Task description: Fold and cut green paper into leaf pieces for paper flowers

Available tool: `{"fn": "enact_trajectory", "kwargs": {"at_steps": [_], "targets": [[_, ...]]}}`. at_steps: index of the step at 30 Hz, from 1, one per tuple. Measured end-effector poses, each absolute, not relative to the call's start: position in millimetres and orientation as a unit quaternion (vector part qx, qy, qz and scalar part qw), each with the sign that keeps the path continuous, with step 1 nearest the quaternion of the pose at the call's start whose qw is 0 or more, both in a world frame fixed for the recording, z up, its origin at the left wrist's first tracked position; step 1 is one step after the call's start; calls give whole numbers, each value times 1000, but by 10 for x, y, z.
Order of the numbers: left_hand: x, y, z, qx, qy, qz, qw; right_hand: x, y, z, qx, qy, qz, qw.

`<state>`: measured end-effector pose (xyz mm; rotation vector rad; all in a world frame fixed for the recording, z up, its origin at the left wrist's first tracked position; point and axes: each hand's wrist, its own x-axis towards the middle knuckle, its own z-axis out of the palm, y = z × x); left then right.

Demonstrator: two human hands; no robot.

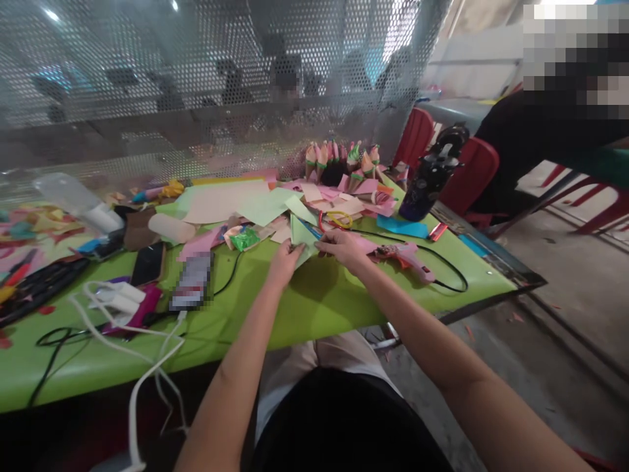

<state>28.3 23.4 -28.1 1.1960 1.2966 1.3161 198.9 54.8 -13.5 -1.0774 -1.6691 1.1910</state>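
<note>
Between my two hands is a light green sheet of paper (301, 235), folded to a point at its top. My left hand (286, 257) pinches its lower left edge. My right hand (340, 248) pinches the right edge, fingers closed. Just behind the paper lie red and yellow loops (339, 219) that look like scissor handles, with something narrow and blue (312, 228) beside them. A pink glue gun (407, 259) with a black cord rests to the right of my right hand.
Loose paper sheets (228, 200) cover the back of the green table (236, 328). Paper cones (339, 160) stand at the rear by a perforated metal screen. A dark bottle (432, 174) stands right; phones, chargers and white cables (157, 357) lie left. A person sits at far right.
</note>
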Motion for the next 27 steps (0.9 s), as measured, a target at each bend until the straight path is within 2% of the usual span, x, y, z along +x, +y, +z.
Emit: {"fn": "enact_trajectory", "kwargs": {"at_steps": [5, 19, 27], "targets": [[265, 169, -296, 484, 520, 551, 439, 1998, 497, -121, -418, -672, 459, 404], [209, 87, -293, 487, 503, 517, 492, 2014, 480, -169, -422, -681, 422, 424], [196, 74, -297, 505, 519, 519, 454, 2004, 498, -232, -426, -682, 408, 433]]}}
